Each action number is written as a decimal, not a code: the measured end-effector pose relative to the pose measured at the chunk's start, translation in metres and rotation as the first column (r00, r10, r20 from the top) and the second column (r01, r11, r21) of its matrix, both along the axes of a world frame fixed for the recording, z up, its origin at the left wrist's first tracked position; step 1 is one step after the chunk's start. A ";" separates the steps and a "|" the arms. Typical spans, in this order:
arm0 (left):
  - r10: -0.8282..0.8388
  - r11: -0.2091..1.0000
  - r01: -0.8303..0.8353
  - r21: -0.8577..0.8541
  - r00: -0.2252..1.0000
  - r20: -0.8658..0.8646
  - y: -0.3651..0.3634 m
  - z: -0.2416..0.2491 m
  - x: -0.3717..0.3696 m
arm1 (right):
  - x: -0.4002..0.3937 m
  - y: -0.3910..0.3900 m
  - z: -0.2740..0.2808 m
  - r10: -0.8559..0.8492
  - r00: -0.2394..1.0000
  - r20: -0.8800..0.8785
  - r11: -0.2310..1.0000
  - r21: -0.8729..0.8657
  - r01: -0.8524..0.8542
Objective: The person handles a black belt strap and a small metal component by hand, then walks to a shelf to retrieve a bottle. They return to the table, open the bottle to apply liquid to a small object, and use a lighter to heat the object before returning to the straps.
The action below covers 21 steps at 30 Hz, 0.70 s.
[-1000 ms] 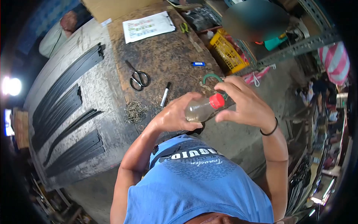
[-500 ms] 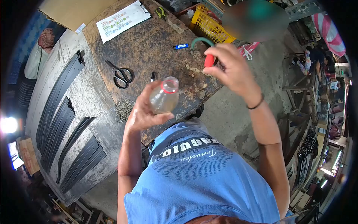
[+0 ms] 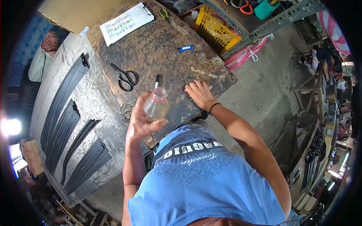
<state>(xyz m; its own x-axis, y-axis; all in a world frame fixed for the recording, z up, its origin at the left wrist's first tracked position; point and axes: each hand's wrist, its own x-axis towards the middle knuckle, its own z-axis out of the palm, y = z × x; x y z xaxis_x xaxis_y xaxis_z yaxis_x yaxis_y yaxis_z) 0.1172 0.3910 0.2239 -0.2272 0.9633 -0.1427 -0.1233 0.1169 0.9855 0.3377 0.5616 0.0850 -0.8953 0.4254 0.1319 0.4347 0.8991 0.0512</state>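
Observation:
My left hand (image 3: 138,122) is wrapped round a clear plastic bottle (image 3: 156,109), held upright above the table edge. Its mouth is uncapped, with a red ring round the neck. Down on the worn wooden tabletop, my right hand (image 3: 200,94) has its fingers closed over a red cap (image 3: 185,90), of which only a sliver shows. A bit of green tube (image 3: 188,80) sticks out beside those fingers; the rest is hidden. Just beyond the bottle lies a black-and-white marker (image 3: 157,80). Black-handled scissors (image 3: 127,80) rest farther left.
Papers on a clipboard (image 3: 126,24), green pliers (image 3: 164,15) and a blue box (image 3: 186,48) lie farther back. A yellow crate (image 3: 217,30) stands behind the table. Black strips (image 3: 62,101) are laid in groups on the left metal surface. Tangled wire (image 3: 127,111) sits near my left hand.
My right hand has come down and left from the air to the tabletop with the red cap. My left hand has shifted the bottle slightly left.

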 end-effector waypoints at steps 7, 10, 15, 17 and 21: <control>0.028 0.999 -0.033 -0.018 0.975 -0.222 0.008 -0.008 0.002 | 0.016 0.015 0.053 -0.283 0.826 -0.487 0.934 -0.335 0.122; 0.012 0.995 0.047 0.089 0.824 -0.567 0.017 -0.015 -0.005 | 0.024 0.000 0.107 -0.671 0.481 -0.564 0.655 -0.755 0.028; -0.023 0.984 0.151 0.095 0.634 -0.773 0.043 0.011 -0.014 | 0.031 -0.035 0.159 -0.759 0.278 -0.589 0.481 -0.794 -0.372; -0.024 0.980 0.173 0.099 0.593 -0.805 0.052 0.026 -0.015 | 0.031 -0.039 0.160 -0.782 0.285 -0.555 0.399 -0.795 -0.456; -0.007 0.966 0.226 0.126 0.511 -0.860 0.064 0.046 -0.016 | 0.022 -0.044 0.154 -0.776 0.303 -0.553 0.407 -0.806 -0.430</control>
<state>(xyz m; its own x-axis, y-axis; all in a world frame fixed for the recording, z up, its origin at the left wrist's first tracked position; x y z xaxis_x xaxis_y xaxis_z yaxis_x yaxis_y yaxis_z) 0.1008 0.4549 0.2696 -0.0164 0.9691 0.2462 0.7810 -0.1413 0.6084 0.3596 0.5175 0.2387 -0.3422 0.9313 0.1248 -0.2108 0.0533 -0.9761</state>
